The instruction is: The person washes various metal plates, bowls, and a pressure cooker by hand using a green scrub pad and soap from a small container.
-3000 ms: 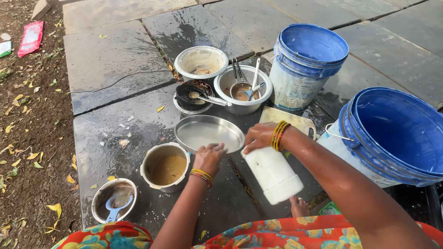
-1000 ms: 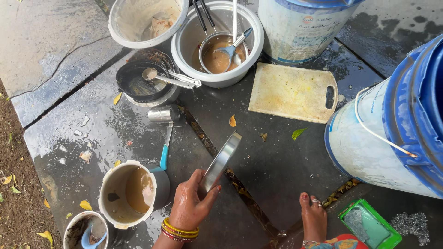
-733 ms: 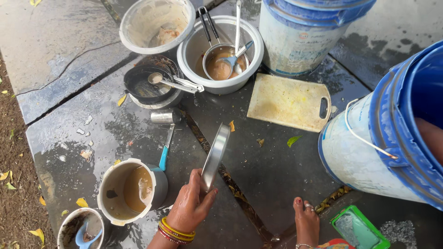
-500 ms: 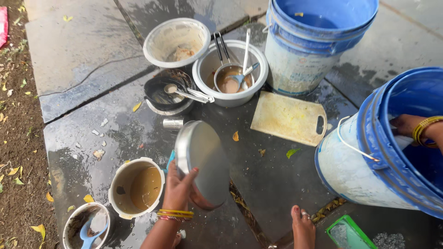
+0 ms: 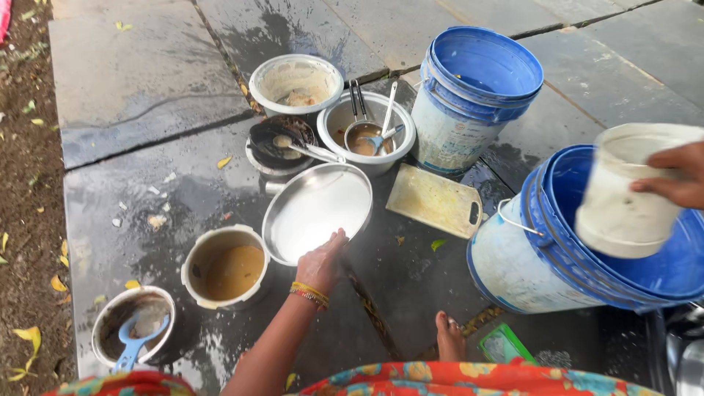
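Note:
My left hand [image 5: 320,262] grips the near rim of a round steel plate [image 5: 317,210], tilted with its shiny inner face toward me, above the wet stone slab. My right hand [image 5: 673,174] holds a white plastic container [image 5: 624,192] by its rim, lifted over the large blue bucket [image 5: 557,242] at the right. The container is blurred. My bare foot [image 5: 449,337] rests on the slab below the plate.
A pot of brown liquid [image 5: 227,268] sits left of the plate; a small bowl with a blue spoon [image 5: 134,332] is nearer. Behind stand dirty bowls with ladles [image 5: 364,134], a white bowl [image 5: 295,82], a second blue bucket [image 5: 474,95] and a cutting board [image 5: 433,200]. Soil lies left.
My left hand turned the plate from edge-on to face up toward me. My right hand came up out of the big blue bucket holding the white container.

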